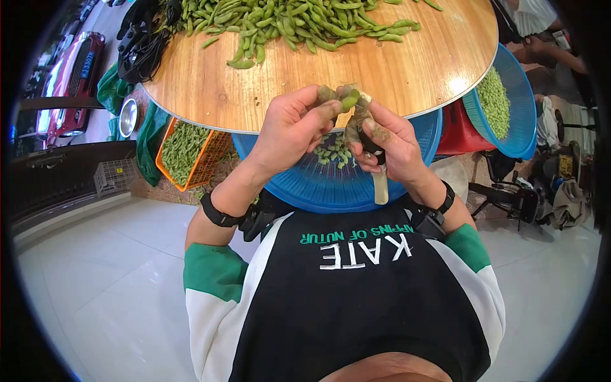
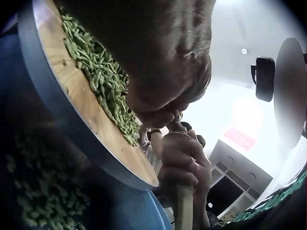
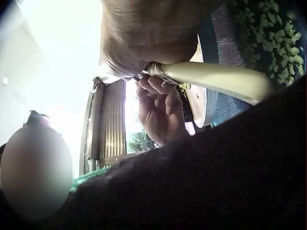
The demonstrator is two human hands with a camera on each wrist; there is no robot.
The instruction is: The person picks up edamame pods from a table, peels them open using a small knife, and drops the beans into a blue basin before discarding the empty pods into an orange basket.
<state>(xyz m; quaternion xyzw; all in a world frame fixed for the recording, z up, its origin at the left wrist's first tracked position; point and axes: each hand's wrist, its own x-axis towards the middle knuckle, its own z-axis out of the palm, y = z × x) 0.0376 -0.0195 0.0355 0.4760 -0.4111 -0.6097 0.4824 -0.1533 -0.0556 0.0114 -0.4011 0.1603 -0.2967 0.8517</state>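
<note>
In the head view, my left hand (image 1: 286, 130) pinches a green soybean pod (image 1: 349, 100) between thumb and fingers, above the near edge of the wooden table. Close beside it, my right hand (image 1: 398, 143) grips a tool by its cream handle (image 1: 380, 186), which points down out of the fist; its working end is hidden by the fingers. The fingertips of both hands look dark and stained or covered, and they meet around the pod. Below the hands sits a blue basket (image 1: 305, 184) with shelled green beans (image 1: 336, 153) in it.
A heap of pods (image 1: 286, 22) lies on the far part of the wooden table (image 1: 197, 83). An orange crate (image 1: 207, 159) of pods stands at left. At right, another blue basket (image 1: 522, 121) holds shelled beans. Black cables (image 1: 140, 48) hang at the table's left edge.
</note>
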